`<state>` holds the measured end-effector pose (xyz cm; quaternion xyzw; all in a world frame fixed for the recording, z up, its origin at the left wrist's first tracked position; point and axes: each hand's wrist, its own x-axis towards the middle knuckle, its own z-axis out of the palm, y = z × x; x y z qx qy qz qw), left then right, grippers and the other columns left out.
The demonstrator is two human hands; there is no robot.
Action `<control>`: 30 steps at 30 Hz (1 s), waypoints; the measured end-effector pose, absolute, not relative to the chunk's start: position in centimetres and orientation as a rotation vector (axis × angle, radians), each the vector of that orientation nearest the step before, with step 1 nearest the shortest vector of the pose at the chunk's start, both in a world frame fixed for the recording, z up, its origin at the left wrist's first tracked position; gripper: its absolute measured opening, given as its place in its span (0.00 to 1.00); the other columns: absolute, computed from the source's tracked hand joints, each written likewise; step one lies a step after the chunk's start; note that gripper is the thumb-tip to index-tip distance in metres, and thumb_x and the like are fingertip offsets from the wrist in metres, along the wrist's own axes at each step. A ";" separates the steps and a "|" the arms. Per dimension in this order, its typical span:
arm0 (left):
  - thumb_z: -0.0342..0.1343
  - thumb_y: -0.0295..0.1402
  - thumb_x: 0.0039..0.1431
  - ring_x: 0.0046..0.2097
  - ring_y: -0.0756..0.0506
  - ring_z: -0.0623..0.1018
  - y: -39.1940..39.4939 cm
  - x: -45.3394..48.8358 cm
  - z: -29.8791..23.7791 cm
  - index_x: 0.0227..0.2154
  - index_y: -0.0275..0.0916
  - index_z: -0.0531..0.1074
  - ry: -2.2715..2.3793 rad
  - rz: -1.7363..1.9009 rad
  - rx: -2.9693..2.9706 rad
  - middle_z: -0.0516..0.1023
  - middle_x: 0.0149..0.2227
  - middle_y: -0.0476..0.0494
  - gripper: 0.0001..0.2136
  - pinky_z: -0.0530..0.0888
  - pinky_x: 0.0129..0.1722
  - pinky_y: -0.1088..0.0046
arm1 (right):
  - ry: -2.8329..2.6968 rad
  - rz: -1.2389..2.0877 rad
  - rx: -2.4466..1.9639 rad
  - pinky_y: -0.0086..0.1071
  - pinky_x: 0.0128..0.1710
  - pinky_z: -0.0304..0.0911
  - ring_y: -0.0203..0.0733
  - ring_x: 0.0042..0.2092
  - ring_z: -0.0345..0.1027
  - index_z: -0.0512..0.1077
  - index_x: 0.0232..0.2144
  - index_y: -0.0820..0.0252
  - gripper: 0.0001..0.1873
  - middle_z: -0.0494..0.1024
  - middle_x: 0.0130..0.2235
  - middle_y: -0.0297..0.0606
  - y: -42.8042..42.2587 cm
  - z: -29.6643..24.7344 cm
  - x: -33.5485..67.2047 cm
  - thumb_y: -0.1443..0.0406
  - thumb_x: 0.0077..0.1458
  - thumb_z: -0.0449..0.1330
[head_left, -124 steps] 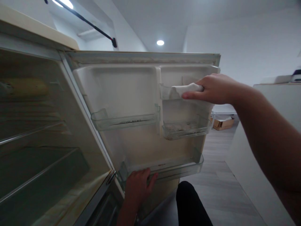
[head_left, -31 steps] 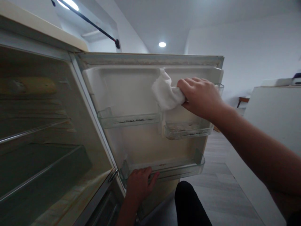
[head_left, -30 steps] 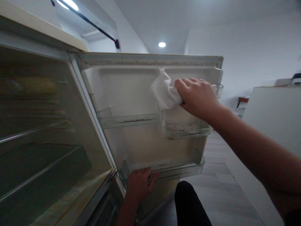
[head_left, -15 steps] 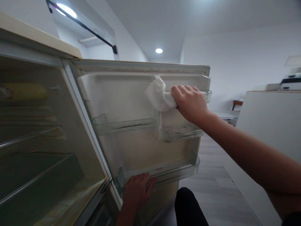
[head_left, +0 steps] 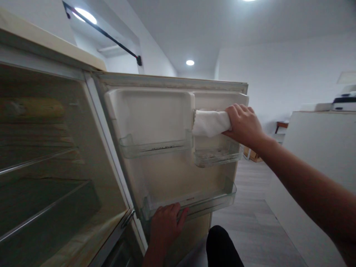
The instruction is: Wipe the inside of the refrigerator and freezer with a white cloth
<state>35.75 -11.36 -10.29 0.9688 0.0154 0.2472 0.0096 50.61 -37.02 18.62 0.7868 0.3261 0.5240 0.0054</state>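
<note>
My right hand [head_left: 243,124] is closed around a white cloth [head_left: 211,123], which hangs out to the left of my fingers against the upper right of the refrigerator door [head_left: 155,111]. Below it sits a small clear door bin [head_left: 218,157] with specks in it. My left hand [head_left: 168,222] has its fingers hooked over the front rim of the long lower door bin [head_left: 211,204], thumb apart on the right. Another clear bin [head_left: 155,148] with dark lettering is mounted at the door's upper left.
The open refrigerator compartment [head_left: 91,148] at the left has glass shelves and a yellow item [head_left: 33,109] on top. My knee [head_left: 222,244] is below the door. A white cabinet [head_left: 325,155] stands at the right, with grey floor [head_left: 250,207] between.
My right hand has moved right with the cloth, off the door's middle divider and into the upper right section. My left hand stays on the lower bin; the view has shifted slightly.
</note>
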 end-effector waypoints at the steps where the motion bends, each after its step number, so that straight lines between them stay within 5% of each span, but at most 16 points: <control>1: 0.45 0.45 0.71 0.38 0.40 0.82 -11.4 35.8 -10.3 0.38 0.42 0.77 0.047 0.774 3.029 0.84 0.36 0.45 0.18 0.73 0.42 0.60 | 1.135 1.613 2.454 0.46 0.48 0.59 0.59 0.49 0.65 0.67 0.54 0.65 0.30 0.74 0.48 0.54 -36.6 18.8 50.1 0.54 0.55 0.60; 5: 0.43 0.45 0.71 0.38 0.40 0.82 -11.3 35.7 -10.2 0.36 0.42 0.76 0.021 0.773 3.044 0.83 0.35 0.45 0.19 0.72 0.42 0.60 | 1.650 1.214 2.434 0.46 0.53 0.61 0.55 0.53 0.65 0.59 0.66 0.58 0.39 0.73 0.53 0.48 -37.1 21.0 48.5 0.57 0.54 0.60; 9: 0.43 0.45 0.71 0.37 0.41 0.81 -11.3 35.4 -10.2 0.33 0.42 0.75 0.045 0.783 3.045 0.82 0.33 0.45 0.19 0.70 0.41 0.62 | 1.653 0.927 2.515 0.39 0.45 0.63 0.49 0.48 0.70 0.67 0.60 0.57 0.28 0.77 0.50 0.45 -38.9 23.3 48.3 0.63 0.56 0.58; 13: 0.44 0.46 0.71 0.36 0.41 0.81 -11.1 35.2 -10.5 0.32 0.42 0.75 0.035 0.769 3.038 0.82 0.32 0.45 0.20 0.69 0.40 0.62 | 1.137 1.126 2.527 0.37 0.35 0.58 0.49 0.37 0.72 0.72 0.46 0.60 0.15 0.81 0.39 0.47 -37.3 22.9 48.0 0.64 0.56 0.59; 23: 0.43 0.46 0.71 0.35 0.41 0.80 -11.2 35.2 -10.3 0.33 0.42 0.75 0.022 0.749 3.027 0.82 0.32 0.45 0.20 0.70 0.39 0.61 | 0.972 1.696 2.441 0.40 0.40 0.60 0.52 0.42 0.71 0.69 0.48 0.63 0.14 0.79 0.41 0.51 -28.8 19.5 46.6 0.69 0.61 0.51; 30: 0.43 0.46 0.71 0.37 0.40 0.81 -11.1 35.5 -10.5 0.34 0.42 0.75 0.040 0.743 3.054 0.83 0.34 0.45 0.19 0.71 0.41 0.60 | 1.003 1.679 2.430 0.42 0.43 0.60 0.54 0.45 0.70 0.69 0.49 0.62 0.13 0.78 0.43 0.52 -29.5 19.5 46.8 0.68 0.63 0.52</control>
